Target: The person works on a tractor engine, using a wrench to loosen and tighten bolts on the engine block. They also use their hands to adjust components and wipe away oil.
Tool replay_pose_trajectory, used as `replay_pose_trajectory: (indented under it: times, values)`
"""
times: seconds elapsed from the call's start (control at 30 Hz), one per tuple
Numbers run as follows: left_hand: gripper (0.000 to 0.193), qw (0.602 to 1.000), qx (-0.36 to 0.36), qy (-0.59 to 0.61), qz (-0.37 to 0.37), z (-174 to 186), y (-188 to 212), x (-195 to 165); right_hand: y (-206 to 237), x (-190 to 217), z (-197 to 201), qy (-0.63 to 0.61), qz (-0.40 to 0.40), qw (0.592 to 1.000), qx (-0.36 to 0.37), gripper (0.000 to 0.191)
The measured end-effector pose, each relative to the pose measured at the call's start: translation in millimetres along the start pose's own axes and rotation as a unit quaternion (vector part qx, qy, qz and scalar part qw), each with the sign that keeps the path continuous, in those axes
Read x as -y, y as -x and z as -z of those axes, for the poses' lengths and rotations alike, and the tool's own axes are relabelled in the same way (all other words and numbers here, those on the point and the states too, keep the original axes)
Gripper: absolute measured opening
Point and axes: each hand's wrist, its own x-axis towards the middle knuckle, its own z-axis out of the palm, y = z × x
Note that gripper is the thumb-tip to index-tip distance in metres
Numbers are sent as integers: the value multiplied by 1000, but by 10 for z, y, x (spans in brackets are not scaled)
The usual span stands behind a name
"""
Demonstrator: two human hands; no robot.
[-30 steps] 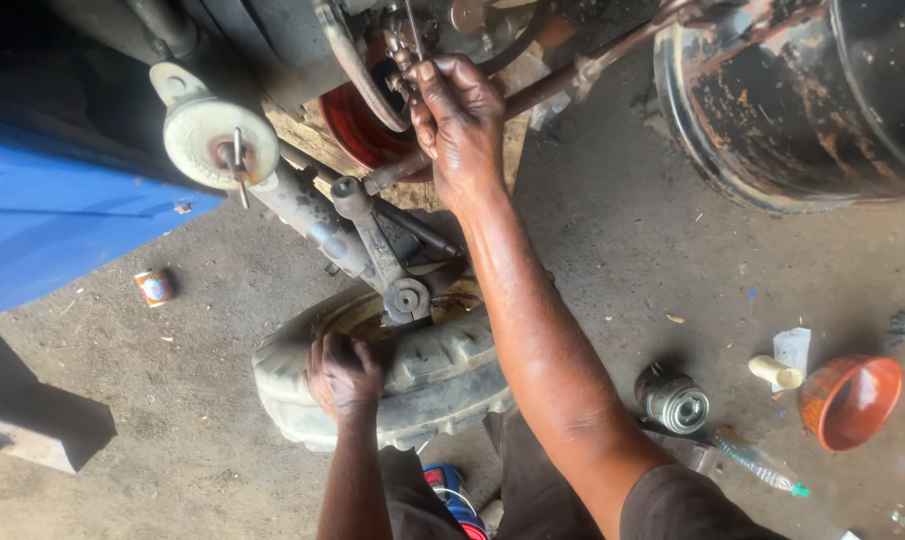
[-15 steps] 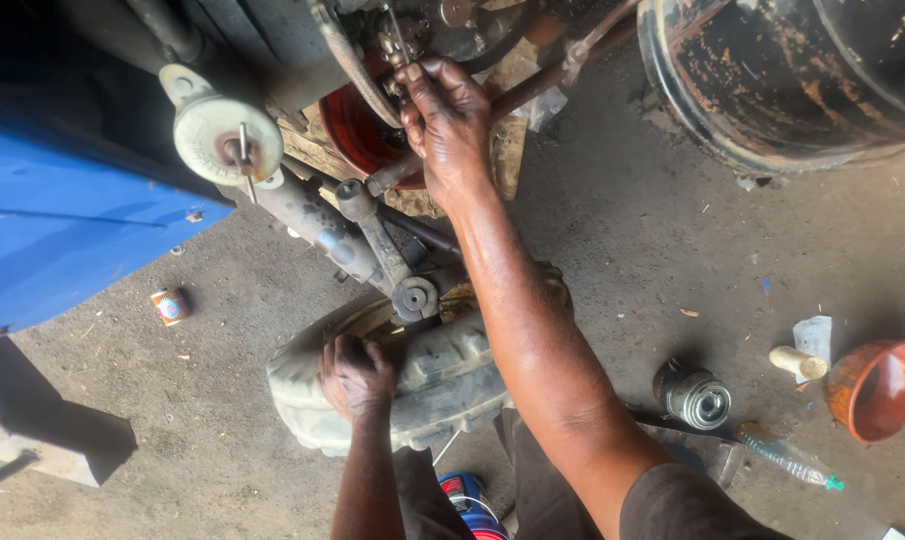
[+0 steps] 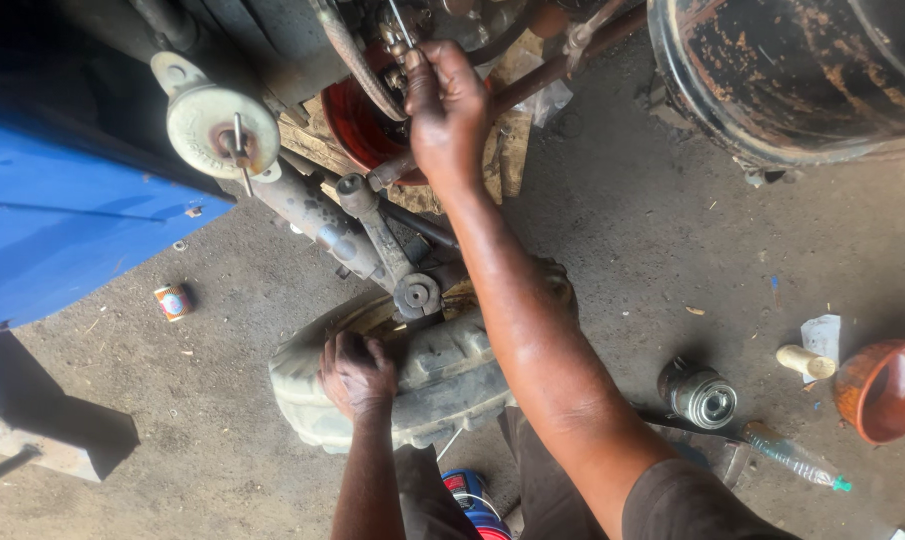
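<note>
Under the raised vehicle, right hand pinches a thin metal rod at twelve o'clock; left hand presses flat on the worn tyre. Fitting stage, I'd judge; next needs steady fingertip alignment.

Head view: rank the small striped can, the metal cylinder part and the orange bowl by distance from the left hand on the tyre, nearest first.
From the left hand, resting on the worn tyre:
1. Small striped can, on the floor to the hand's left and slightly above it in the picture.
2. Metal cylinder part, on the floor to the right, past the right arm.
3. Orange bowl, at the far right edge.
</note>
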Motion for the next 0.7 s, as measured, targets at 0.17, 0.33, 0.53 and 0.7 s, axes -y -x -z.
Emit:
replay_pose_trajectory:
  times: [0.17,0.33,0.53,0.7]
  values:
    - [22,1000,13,-14,2,-2,0,-1,-156,295,216,-318,-332,888,20,10]
    - [21,1000,6,-10,-3,-9,2,2,-33,366,65,-153,-265,949,-68,11]
    - [21,1000,14,-22,-6,-34,-8,10,155,142,-36,52,46,997,-30,19]
    - [21,1000,18,-15,-2,-18,-19,3,175,-29,-18,244,140,958,-54,20]
